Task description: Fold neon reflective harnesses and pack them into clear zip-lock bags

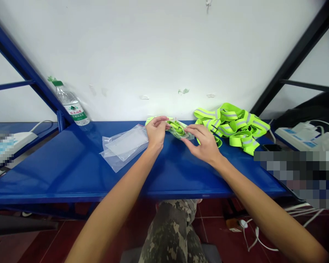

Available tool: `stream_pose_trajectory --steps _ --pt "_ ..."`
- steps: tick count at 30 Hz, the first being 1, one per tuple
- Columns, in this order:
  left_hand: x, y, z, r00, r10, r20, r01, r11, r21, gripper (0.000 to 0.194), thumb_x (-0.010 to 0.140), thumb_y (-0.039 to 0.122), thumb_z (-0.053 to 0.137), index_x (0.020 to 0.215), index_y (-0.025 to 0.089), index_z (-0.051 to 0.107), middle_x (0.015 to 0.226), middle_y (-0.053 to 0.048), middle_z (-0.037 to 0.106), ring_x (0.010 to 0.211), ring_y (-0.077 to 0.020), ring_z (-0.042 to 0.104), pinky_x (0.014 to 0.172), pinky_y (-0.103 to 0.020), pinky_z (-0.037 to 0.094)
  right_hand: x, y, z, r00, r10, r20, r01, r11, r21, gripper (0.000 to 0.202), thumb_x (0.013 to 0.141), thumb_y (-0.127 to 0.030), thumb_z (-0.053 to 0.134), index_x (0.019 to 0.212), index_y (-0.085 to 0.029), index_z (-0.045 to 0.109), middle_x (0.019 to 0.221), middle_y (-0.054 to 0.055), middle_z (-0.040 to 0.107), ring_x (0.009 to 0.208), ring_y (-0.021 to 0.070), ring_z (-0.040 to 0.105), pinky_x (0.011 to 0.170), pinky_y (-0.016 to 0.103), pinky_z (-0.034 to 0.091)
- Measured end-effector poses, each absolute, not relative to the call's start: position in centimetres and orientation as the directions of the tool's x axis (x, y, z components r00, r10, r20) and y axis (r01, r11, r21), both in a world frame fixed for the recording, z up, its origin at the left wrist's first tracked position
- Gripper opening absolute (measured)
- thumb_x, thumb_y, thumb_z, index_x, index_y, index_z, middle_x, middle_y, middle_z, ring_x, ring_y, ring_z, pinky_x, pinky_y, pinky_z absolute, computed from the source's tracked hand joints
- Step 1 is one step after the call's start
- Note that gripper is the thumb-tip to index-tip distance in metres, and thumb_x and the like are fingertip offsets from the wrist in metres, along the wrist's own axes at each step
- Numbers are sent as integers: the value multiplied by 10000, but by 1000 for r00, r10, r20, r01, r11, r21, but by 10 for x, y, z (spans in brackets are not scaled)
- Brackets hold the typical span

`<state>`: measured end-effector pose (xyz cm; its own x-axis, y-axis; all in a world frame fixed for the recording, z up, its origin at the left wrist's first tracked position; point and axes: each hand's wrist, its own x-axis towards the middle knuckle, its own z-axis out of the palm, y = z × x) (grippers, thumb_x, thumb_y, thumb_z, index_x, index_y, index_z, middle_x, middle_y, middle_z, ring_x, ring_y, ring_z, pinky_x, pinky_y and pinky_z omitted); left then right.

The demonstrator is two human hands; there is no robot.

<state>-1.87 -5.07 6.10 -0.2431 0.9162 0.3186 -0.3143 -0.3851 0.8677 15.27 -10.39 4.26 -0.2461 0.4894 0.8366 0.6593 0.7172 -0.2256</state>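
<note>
With our left hand (pixel 156 132) and right hand (pixel 204 143) we pinch, thumb against fingers, both sides of a clear bag (pixel 190 137); the yellow-green strap (pixel 177 127) seems inside it, near the middle of the tabletop (pixel 170 175)'s back edge. We should hold the strap flat, away from the bag's mouth. Near the back left corner, a bottle (pixel 67 95) has a label (pixel 75 111) with red Chinese characters, too small for us to read surely.

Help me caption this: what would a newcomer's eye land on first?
Probably the neon reflective straps heaped at the back right of the blue table. Next, at centre, the left hand and right hand hold a clear bag with neon strap showing through. Left of them lie flat clear bags.
</note>
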Motion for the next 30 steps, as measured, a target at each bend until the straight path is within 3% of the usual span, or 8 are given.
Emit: stream_pose_trajectory --steps 5,8,11,13,17,19,22,30 --pt "-21 -51 65 -259 919 297 -343 -375 861 132 660 151 581 785 144 621 791 -30 685 600 -95 612 629 -240 516 145 -102 43 -222 398 890 618 764 -188 142 902 -217 590 995 -212 698 990 109 715 934 227 673 836 396 562" --pt "-24 -51 65 -330 871 363 -203 -442 874 181 712 181 573 873 159 653 942 -55 700 782 -141 648 713 -264 515 145 -100 46 -175 394 902 578 783 -230 113 892 -193 602 925 -212 709 939 88 728 890 211 683 824 379 562" --pt "-25 -51 63 -321 835 447 -71 -492 868 309 769 206 571 1065 193 658 1130 -56 681 1041 -183 620 858 -292 491 148 -93 52 -10 477 879 529 748 -400 94 871 -250 639 827 -217 716 871 60 732 845 202 685 745 349 572" --pt "-25 -50 62 -220 863 456 -64 -479 876 338 807 246 584 1136 198 650 1121 -60 685 1093 -197 603 917 -314 469 151 -86 58 151 565 811 431 700 -569 114 826 -313 691 783 -210 714 816 48 724 793 199 681 672 328 572" --pt "-23 -48 60 -138 887 441 -66 -452 889 363 842 402 640 1134 188 666 1089 -70 682 1062 -203 604 937 -321 459 156 -74 66 332 755 566 2 599 -801 195 697 -359 790 738 -198 687 727 8 686 663 160 649 634 326 577" --pt "-22 -48 60 -70 913 403 -120 -408 905 412 832 490 658 1099 177 669 1108 -80 680 1058 -212 610 928 -316 466 155 -71 67 314 839 445 -189 515 -836 216 633 -332 827 700 -198 672 719 -6 674 661 147 638 620 315 575" --pt "-19 -48 57 101 947 304 -212 -278 937 455 816 577 650 999 161 682 1025 -84 708 993 -225 643 870 -314 490 151 -70 63 247 917 314 -324 383 -865 229 560 -276 857 659 -194 667 711 -8 672 678 140 633 612 291 567" --pt "-23 -40 44 119 936 330 -62 -325 944 277 814 405 657 888 143 709 918 -44 722 807 -161 628 739 -247 477 158 -70 43 98 985 139 -386 166 -908 195 589 -253 843 675 -171 688 671 11 681 644 126 637 638 271 574"
